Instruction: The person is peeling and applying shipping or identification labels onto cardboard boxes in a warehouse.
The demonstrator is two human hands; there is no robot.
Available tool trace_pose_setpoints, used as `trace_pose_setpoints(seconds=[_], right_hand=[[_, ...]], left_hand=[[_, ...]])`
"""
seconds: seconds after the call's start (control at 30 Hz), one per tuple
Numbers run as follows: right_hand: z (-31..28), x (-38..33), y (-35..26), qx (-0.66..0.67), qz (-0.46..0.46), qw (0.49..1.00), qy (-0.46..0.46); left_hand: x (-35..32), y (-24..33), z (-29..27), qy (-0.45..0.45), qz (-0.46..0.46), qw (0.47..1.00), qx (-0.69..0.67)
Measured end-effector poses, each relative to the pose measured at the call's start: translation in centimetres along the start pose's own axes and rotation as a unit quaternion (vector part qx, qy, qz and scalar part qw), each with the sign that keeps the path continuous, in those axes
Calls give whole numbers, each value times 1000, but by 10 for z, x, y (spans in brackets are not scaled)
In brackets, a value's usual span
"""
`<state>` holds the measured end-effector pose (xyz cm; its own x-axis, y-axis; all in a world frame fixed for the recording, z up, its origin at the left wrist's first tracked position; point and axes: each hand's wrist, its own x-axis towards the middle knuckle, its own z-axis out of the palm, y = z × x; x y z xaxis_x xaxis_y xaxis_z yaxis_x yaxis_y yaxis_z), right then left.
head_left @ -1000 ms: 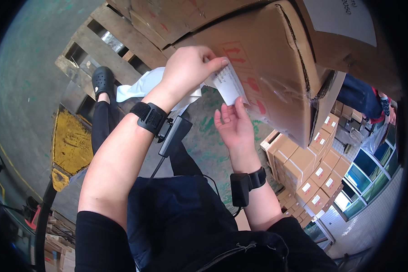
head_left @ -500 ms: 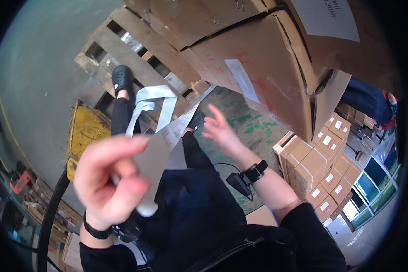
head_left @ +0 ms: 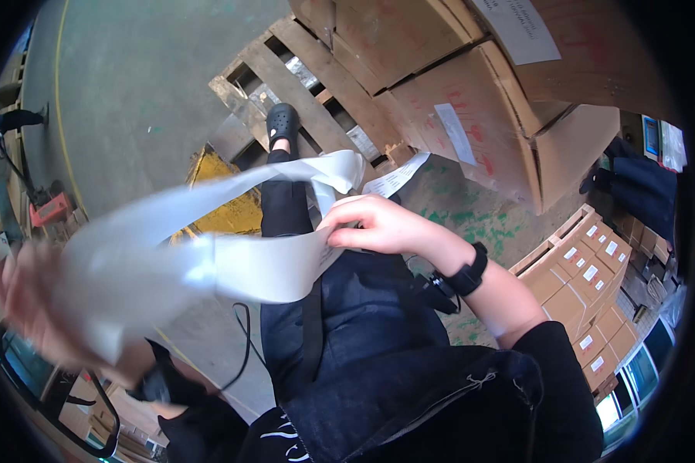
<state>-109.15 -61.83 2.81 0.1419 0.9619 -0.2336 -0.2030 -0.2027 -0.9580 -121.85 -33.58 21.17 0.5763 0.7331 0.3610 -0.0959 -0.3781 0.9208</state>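
A long white paper label strip [head_left: 270,262] stretches in loops between my two hands, with print on its far end. My right hand [head_left: 378,224] is closed in a pinch on the strip in front of my lap. Out to the left, my left hand [head_left: 35,301] is smeared by motion; the strip runs up to it and appears gripped there, though its fingertips are hard to make out. Dark bands with small devices sit on both wrists.
A wooden pallet [head_left: 286,69] lies ahead, with large cardboard boxes [head_left: 471,123] stacked at the right. Yellow metal equipment [head_left: 216,174] stands behind the strip. More taped boxes [head_left: 587,270] are piled on a pallet at the right. Another person's dark-clothed legs [head_left: 645,189] show at the far right.
My left hand has swung far left, drawing the strip out in loops. The right hand, formerly open and apart from the strip, now pinches it. The view has shifted.
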Motion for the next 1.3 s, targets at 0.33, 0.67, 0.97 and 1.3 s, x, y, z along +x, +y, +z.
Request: trace_pose_setpoints(seconds=[0.33,0.67,0.97,1.3], right_hand=[[7,-54,-53,-65,-122,971,194],[16,-76,-21,-102,-75,953,276],[-18,-97,60,107,125,875,455],[-94,-8,214,-325,84,846,414]], left_hand=[[-106,-70,135,-583,-328,740,-76],[-126,-120,119,-557,-308,756,-153],[-55,-210,81,-371,-179,900,138],[-188,-340,319,-653,-92,730,181]])
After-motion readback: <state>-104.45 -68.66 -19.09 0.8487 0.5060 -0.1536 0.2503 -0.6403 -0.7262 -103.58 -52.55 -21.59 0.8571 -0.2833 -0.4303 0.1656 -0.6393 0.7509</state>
